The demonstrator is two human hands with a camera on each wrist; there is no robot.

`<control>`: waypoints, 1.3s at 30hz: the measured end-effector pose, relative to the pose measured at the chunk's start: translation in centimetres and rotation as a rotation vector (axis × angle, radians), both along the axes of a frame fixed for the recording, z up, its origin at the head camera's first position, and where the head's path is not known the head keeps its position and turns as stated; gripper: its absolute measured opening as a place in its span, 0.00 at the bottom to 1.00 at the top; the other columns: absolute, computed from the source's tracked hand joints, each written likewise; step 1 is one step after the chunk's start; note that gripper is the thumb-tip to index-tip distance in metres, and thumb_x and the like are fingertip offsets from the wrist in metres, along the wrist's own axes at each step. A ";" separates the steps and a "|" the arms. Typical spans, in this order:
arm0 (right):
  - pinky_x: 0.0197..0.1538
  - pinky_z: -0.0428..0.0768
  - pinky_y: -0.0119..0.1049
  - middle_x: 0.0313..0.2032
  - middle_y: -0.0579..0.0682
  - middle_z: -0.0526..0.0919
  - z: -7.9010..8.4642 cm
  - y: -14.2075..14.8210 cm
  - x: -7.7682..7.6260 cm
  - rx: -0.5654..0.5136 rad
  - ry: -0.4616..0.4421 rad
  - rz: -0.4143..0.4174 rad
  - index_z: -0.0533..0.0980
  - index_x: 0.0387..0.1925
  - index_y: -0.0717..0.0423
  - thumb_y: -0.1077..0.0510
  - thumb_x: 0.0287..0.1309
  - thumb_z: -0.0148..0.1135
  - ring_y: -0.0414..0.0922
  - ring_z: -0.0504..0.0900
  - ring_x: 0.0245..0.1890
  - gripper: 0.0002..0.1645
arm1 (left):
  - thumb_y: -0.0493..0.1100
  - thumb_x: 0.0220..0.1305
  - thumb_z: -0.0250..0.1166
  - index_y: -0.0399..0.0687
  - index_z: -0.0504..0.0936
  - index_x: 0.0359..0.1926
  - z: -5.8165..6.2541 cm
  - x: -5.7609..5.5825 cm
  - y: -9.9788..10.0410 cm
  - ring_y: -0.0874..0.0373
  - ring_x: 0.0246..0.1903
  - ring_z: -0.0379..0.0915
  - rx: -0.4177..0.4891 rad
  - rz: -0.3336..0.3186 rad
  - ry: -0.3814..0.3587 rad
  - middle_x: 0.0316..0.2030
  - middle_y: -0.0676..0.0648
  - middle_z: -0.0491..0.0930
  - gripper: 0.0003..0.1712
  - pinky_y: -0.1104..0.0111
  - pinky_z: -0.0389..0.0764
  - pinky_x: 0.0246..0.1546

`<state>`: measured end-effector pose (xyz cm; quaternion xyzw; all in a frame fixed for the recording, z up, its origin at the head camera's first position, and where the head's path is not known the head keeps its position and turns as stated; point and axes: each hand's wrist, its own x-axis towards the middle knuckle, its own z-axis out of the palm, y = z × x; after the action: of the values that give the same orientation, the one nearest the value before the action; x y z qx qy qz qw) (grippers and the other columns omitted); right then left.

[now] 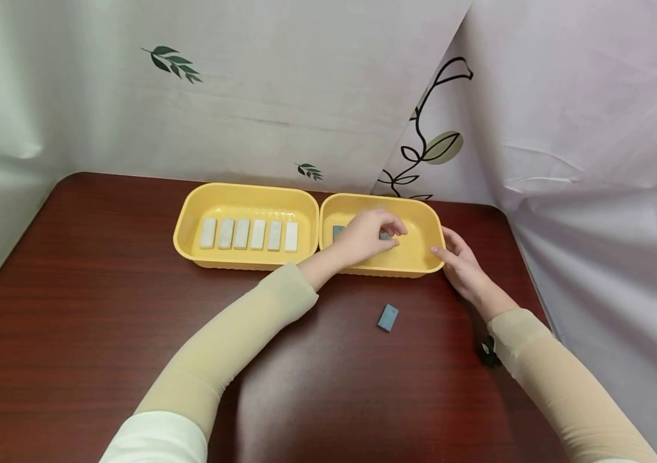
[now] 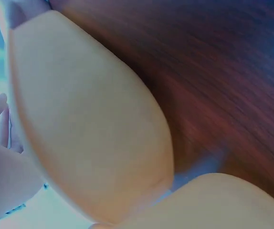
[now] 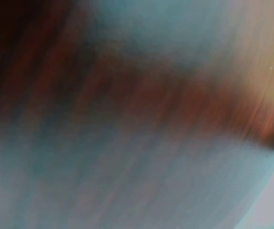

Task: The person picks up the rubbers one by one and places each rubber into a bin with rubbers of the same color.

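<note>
My left hand (image 1: 365, 236) reaches into the right-hand yellow basin (image 1: 421, 267), its fingers bent and a gap showing between thumb and fingertips. Through that gap a dark blue-grey block (image 1: 385, 236) shows inside the basin. Another blue-grey block (image 1: 338, 232) is partly covered by the same hand. My right hand (image 1: 462, 265) holds the basin's right end, thumb over the rim and fingers along the outer wall. A loose blue-grey block (image 1: 388, 317) lies on the table in front. The left wrist view shows part of a hand (image 2: 5, 171) beside the tan basin wall (image 2: 94, 119).
A second yellow basin (image 1: 235, 262) adjoins on the left, with several white blocks (image 1: 241, 234) standing in a row inside. Both are on the dark red-brown table (image 1: 102, 289), near the curtain (image 1: 282, 83) behind. Another curtain hangs at the right. The right wrist view is blurred.
</note>
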<state>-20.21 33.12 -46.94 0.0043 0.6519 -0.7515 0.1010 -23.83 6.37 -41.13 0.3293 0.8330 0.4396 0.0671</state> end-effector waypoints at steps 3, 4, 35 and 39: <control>0.54 0.84 0.24 0.56 0.38 0.78 -0.1 0.0 0.0 -0.007 0.009 0.003 0.68 0.64 0.45 0.71 0.76 0.49 0.33 0.81 0.53 0.24 | 0.37 0.71 0.71 0.44 0.88 0.51 0.1 0.9 -0.1 0.55 0.49 0.84 -0.027 -0.039 0.012 0.49 0.47 0.89 0.10 0.65 0.85 0.56; 0.54 0.84 0.24 0.56 0.38 0.78 -0.1 0.0 0.0 -0.007 0.010 0.004 0.68 0.64 0.45 0.71 0.76 0.49 0.33 0.81 0.53 0.24 | 0.37 0.71 0.71 0.45 0.88 0.51 0.2 1.2 -0.1 0.55 0.49 0.84 -0.032 -0.051 0.014 0.49 0.48 0.89 0.09 0.66 0.85 0.55; 0.55 0.83 0.23 0.59 0.42 0.74 0.0 0.1 0.1 0.027 -0.013 0.003 0.64 0.69 0.50 0.69 0.77 0.49 0.34 0.80 0.55 0.26 | 0.35 0.68 0.74 0.45 0.89 0.50 -1.8 8.5 -1.2 0.60 0.45 0.82 -0.095 -0.247 0.047 0.46 0.50 0.87 0.11 0.75 0.82 0.51; 0.55 0.83 0.23 0.59 0.42 0.74 0.0 0.1 0.0 0.028 -0.009 0.005 0.64 0.70 0.51 0.69 0.77 0.50 0.34 0.80 0.55 0.26 | 0.38 0.69 0.74 0.49 0.89 0.52 -2.2 8.8 -1.4 0.60 0.48 0.82 -0.153 -0.256 0.062 0.49 0.52 0.87 0.12 0.73 0.81 0.54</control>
<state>-20.22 33.25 -46.94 0.0072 0.6618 -0.7421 0.1057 -15.01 4.99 -43.30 0.4400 0.8170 0.3522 0.1217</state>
